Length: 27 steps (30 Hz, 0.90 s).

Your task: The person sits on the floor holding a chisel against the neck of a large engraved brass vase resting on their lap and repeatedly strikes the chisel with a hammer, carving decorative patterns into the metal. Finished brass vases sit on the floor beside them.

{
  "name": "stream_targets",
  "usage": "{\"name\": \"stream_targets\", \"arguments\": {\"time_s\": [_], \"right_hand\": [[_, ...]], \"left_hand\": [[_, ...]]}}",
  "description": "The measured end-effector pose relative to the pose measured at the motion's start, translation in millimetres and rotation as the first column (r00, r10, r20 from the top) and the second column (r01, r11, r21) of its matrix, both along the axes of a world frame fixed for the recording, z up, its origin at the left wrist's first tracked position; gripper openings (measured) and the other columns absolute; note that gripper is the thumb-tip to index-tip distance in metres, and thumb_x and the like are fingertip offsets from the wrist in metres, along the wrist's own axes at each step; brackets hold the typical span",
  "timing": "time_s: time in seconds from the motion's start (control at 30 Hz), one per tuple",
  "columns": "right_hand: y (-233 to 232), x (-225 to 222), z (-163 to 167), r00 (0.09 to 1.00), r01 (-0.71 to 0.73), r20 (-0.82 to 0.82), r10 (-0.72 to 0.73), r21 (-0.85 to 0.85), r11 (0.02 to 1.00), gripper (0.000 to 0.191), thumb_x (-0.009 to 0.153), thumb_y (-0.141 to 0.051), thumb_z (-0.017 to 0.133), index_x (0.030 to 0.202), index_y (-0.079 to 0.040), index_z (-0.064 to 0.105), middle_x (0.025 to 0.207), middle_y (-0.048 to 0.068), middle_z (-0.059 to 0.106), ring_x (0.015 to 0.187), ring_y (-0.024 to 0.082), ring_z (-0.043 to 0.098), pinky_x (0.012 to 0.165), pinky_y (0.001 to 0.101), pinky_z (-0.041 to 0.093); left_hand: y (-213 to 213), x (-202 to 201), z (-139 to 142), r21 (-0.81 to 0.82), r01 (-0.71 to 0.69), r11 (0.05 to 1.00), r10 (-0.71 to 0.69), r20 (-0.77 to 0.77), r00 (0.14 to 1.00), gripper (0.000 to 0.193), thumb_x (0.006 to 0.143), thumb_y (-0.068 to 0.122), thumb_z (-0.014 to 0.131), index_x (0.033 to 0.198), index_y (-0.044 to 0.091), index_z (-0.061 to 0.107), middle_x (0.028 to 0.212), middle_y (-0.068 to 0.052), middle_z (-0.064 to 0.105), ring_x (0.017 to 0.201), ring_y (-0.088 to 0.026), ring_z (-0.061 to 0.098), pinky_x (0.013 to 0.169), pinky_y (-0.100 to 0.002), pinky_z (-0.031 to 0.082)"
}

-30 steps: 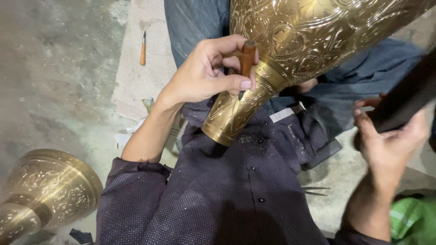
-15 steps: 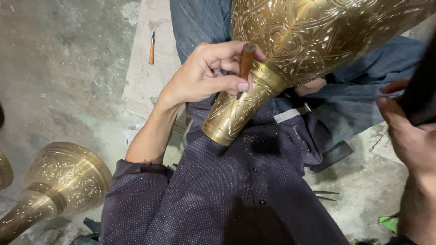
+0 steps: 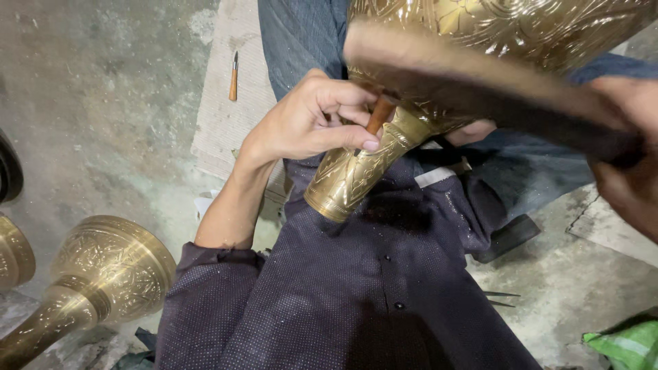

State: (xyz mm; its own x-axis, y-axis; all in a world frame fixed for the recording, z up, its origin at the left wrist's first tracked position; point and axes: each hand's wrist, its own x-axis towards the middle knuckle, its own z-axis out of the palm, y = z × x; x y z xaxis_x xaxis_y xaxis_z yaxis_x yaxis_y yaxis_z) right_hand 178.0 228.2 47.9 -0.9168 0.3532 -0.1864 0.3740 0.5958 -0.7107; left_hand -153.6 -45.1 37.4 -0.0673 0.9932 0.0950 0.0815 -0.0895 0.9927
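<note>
A large engraved brass vase (image 3: 353,175) lies across my lap, its narrow neck pointing down at my dark dotted shirt. My left hand (image 3: 305,127) pinches a short brown chisel (image 3: 379,115) against the neck where it meets the body. My right hand (image 3: 634,161), at the right edge, grips a long dark wooden striker (image 3: 480,89). The striker is blurred by motion and reaches across the vase body towards the chisel's top.
A second engraved brass vase (image 3: 103,274) lies on the concrete floor at the lower left, with part of a third (image 3: 14,257) at the left edge. A small wooden-handled tool (image 3: 234,77) rests on a pale board. Green cloth (image 3: 627,342) sits bottom right.
My right hand has swung the striker up from the lower right and leftwards over the vase. The left hand keeps the chisel on the neck. The view has shifted slightly.
</note>
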Motion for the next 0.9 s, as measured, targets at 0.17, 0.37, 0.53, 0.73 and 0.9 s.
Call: {"name": "stream_targets", "arguments": {"time_s": [0.17, 0.37, 0.53, 0.73, 0.9], "right_hand": [[-15.1, -26.0, 42.6, 0.974, 0.101, 0.213, -0.079, -0.095, 0.990, 0.037, 0.093, 0.005, 0.066, 0.128, 0.003, 0.055, 0.107, 0.016, 0.067, 0.090, 0.027, 0.069, 0.081, 0.0372, 0.056], [-20.5, -50.5, 63.0, 0.980, -0.090, 0.186, 0.064, 0.135, 0.987, 0.061, 0.079, 0.013, 0.068, 0.136, 0.004, 0.050, 0.112, 0.022, 0.063, 0.099, 0.029, 0.067, 0.086, 0.0378, 0.055], [-16.3, -50.7, 54.1, 0.994, -0.081, 0.074, 0.083, -0.029, 0.996, 0.065, 0.074, 0.017, 0.056, 0.137, 0.005, 0.046, 0.114, 0.022, 0.060, 0.102, 0.030, 0.066, 0.094, 0.0391, 0.053], [-18.3, -53.0, 45.5, 0.977, -0.142, 0.187, 0.101, 0.220, 0.965, 0.058, 0.079, 0.015, 0.066, 0.134, 0.004, 0.050, 0.107, 0.020, 0.064, 0.095, 0.028, 0.068, 0.083, 0.0378, 0.055], [-25.1, -63.8, 61.1, 0.991, 0.107, 0.101, -0.092, -0.147, 0.983, 0.051, 0.089, 0.008, 0.068, 0.135, 0.000, 0.046, 0.108, 0.015, 0.065, 0.092, 0.022, 0.068, 0.079, 0.0333, 0.056]], "left_hand": [[1.4, 1.3, 1.1, -0.025, -0.011, 1.000, 0.009, -0.063, 0.998, 0.026, 0.095, 0.018, 0.082, 0.113, 0.004, 0.068, 0.084, -0.004, 0.080, 0.068, -0.008, 0.072, 0.061, -0.022, 0.050], [-1.3, 3.7, 2.3, -0.001, -0.021, 1.000, 0.021, -0.041, 0.999, 0.031, 0.103, 0.022, 0.080, 0.127, 0.007, 0.068, 0.083, 0.000, 0.079, 0.066, -0.004, 0.070, 0.060, -0.021, 0.049], [-8.2, 7.1, 7.9, -0.091, -0.068, 0.994, 0.059, -0.095, 0.994, 0.024, 0.099, 0.020, 0.080, 0.118, 0.008, 0.071, 0.085, 0.000, 0.081, 0.052, -0.001, 0.058, 0.047, -0.021, 0.032], [-10.8, 12.2, 12.8, -0.088, -0.123, 0.989, 0.117, -0.072, 0.991, 0.024, 0.100, 0.016, 0.079, 0.120, 0.007, 0.071, 0.089, -0.001, 0.082, 0.047, 0.001, 0.052, 0.043, -0.021, 0.028], [-15.2, 15.3, 18.7, -0.107, -0.177, 0.978, 0.173, -0.047, 0.984, 0.032, 0.102, 0.015, 0.078, 0.130, 0.005, 0.068, 0.094, -0.001, 0.081, 0.067, 0.001, 0.064, 0.053, -0.021, 0.040]]}}
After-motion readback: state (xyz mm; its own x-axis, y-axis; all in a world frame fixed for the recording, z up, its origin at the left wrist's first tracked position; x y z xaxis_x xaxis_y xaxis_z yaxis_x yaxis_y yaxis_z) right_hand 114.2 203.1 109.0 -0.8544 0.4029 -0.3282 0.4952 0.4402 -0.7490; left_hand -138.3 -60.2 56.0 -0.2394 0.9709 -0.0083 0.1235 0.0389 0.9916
